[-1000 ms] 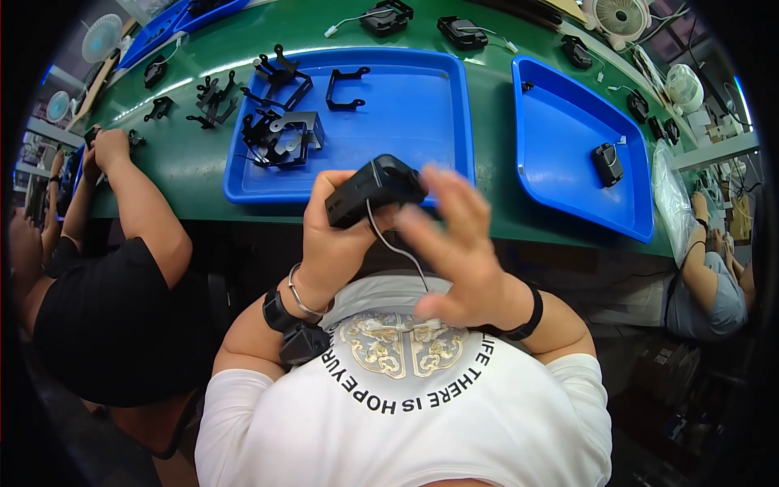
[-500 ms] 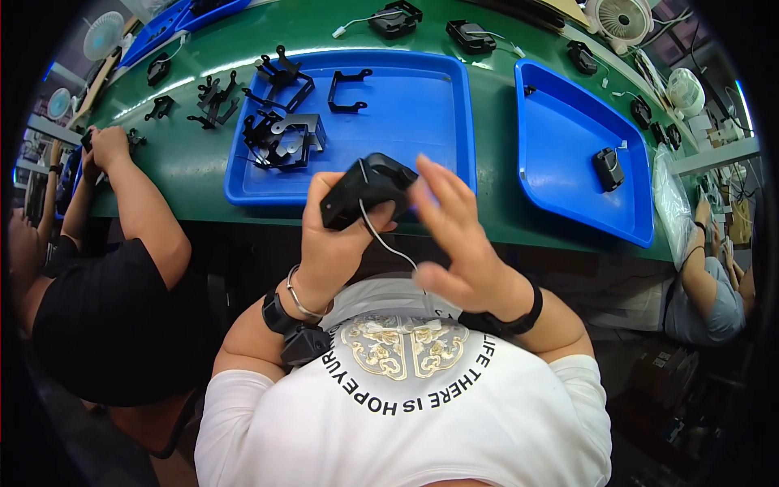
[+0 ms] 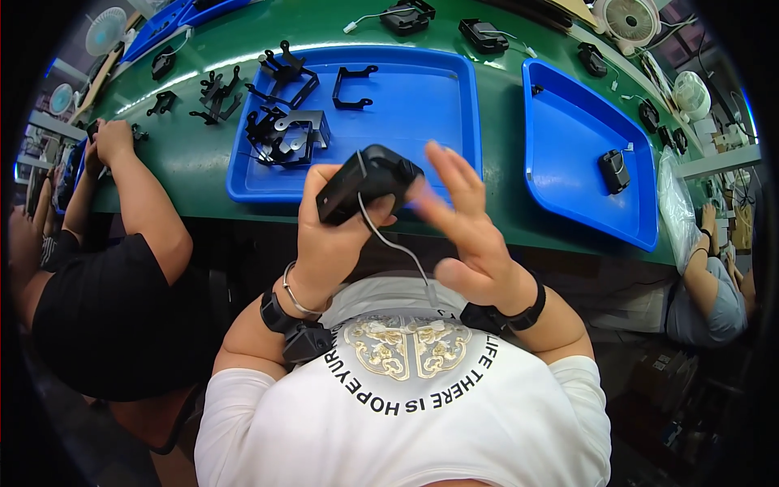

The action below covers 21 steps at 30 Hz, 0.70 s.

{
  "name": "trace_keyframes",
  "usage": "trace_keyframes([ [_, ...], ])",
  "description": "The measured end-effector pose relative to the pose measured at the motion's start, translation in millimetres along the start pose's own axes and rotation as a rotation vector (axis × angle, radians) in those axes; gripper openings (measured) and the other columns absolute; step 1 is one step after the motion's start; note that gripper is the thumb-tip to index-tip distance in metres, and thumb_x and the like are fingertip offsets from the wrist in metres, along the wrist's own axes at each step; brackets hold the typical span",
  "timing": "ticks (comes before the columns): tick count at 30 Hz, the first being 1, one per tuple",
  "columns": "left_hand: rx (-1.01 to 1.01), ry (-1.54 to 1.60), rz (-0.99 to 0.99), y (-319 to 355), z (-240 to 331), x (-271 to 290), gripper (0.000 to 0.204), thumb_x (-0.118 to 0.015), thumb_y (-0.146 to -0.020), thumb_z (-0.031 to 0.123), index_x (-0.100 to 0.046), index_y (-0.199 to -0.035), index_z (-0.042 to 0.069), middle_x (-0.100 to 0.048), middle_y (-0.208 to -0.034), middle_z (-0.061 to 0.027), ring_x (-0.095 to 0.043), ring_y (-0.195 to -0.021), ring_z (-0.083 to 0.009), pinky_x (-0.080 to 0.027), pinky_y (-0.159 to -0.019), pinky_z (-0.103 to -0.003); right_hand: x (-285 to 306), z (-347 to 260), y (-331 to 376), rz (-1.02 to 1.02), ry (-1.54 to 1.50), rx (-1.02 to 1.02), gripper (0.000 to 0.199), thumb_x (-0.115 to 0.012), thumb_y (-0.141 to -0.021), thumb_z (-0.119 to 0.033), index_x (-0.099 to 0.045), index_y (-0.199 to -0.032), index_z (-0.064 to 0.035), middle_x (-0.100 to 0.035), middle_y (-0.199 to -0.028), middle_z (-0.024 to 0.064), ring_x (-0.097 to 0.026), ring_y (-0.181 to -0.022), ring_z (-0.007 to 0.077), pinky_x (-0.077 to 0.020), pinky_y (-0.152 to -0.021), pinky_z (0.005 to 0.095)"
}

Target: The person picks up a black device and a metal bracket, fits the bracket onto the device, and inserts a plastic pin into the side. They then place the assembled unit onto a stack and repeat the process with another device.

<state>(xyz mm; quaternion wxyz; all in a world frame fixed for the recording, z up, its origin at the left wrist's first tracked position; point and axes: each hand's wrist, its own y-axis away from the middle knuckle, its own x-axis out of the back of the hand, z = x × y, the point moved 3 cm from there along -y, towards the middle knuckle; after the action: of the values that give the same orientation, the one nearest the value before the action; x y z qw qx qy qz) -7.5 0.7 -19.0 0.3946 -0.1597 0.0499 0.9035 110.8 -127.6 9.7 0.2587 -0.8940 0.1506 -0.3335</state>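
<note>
My left hand [image 3: 331, 235] is closed around a black box-shaped device [image 3: 347, 188], held tilted just off the table's near edge. From the device a thin white cable [image 3: 399, 246] hangs down toward my shirt, with a small plug at its end. At the device's right side is my right hand [image 3: 464, 235], its fingers spread and partly smeared by motion. Nothing shows in that hand, and I cannot tell whether a fingertip touches the device. Beyond both hands lies a blue tray [image 3: 398, 174] with several black metal brackets [image 3: 284, 138] in its left part.
A second blue tray [image 3: 591, 213] on the right holds a black device [image 3: 614, 171]. More cabled devices [image 3: 484, 36] and loose brackets [image 3: 217, 96] lie on the green table [image 3: 182, 150]. A co-worker's arm [image 3: 148, 195] rests at the left; a clear plastic bag [image 3: 673, 199] hangs at the right.
My right hand has shifted slightly, fingers still spread beside the device. The device stays in my left hand, turned a little. The view has shifted slightly.
</note>
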Motion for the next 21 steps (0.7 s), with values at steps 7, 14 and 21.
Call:
trace_keyframes([
  [7,0.057,0.053,-0.007,0.2,-2.9,-10.4,0.035,-0.065,-0.078,-0.002,-0.039,-0.102,0.003,-0.06,-0.094,-0.0088,-0.061,-0.084,-0.0145,-0.056,-0.065,-0.026,-11.2,10.1,1.6,0.077,0.055,-0.102,0.068,-0.052,-0.086,-0.042,-0.033,-0.134,0.0018,-0.026,-0.141,0.0232,-0.021,-0.13,0.0397,-0.0169,-0.105,0.0451],
  [14,0.087,0.004,0.001,0.5,0.0,-11.2,0.039,-0.067,-0.077,0.001,-0.039,-0.103,0.003,-0.059,-0.092,-0.0075,-0.061,-0.08,-0.012,-0.054,-0.061,-0.023,-11.7,5.3,0.5,0.066,0.063,-0.082,0.065,-0.042,-0.09,-0.043,-0.03,-0.136,0.0028,-0.028,-0.141,0.0219,-0.021,-0.131,0.0374,-0.0154,-0.106,0.0427],
  [21,-0.097,-0.185,-0.002,-5.5,1.6,-6.3,0.043,-0.069,-0.076,0.003,-0.039,-0.106,0.004,-0.057,-0.086,-0.0058,-0.055,-0.066,-0.0063,-0.045,-0.05,-0.018,-1.8,4.9,5.8,-0.034,-0.121,-0.069,0.059,-0.04,-0.091,-0.037,-0.034,-0.134,0.0035,-0.028,-0.141,0.0216,-0.022,-0.132,0.0326,-0.0165,-0.106,0.0402],
])
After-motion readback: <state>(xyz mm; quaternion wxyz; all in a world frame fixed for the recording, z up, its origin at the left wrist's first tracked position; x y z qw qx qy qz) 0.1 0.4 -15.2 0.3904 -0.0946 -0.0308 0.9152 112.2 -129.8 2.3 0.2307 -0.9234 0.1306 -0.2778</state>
